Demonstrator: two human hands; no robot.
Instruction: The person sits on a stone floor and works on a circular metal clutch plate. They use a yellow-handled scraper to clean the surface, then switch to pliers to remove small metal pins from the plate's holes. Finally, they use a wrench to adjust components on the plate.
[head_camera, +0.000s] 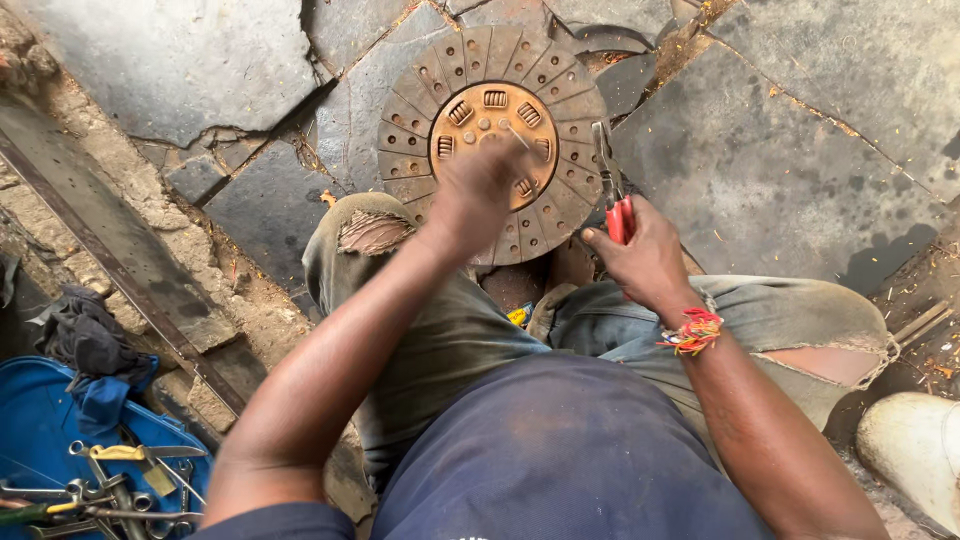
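Note:
A round rusty clutch disc (420, 110) with a brown sprung hub lies on cracked stone slabs, leaning against my knees. My left hand (478, 190), blurred with motion, is over the hub and grips a thin metal rod or punch (518, 137) that points at the hub. My right hand (643, 258) holds red-handled pliers (610, 185) whose jaws touch the disc's right rim. A red and yellow thread band sits on my right wrist.
A blue tray (40, 430) at the lower left holds several wrenches and sockets, with a dark rag (85, 340) on its edge. A metal rail (110, 240) runs diagonally along the left. A white rounded object (910, 450) sits at the lower right.

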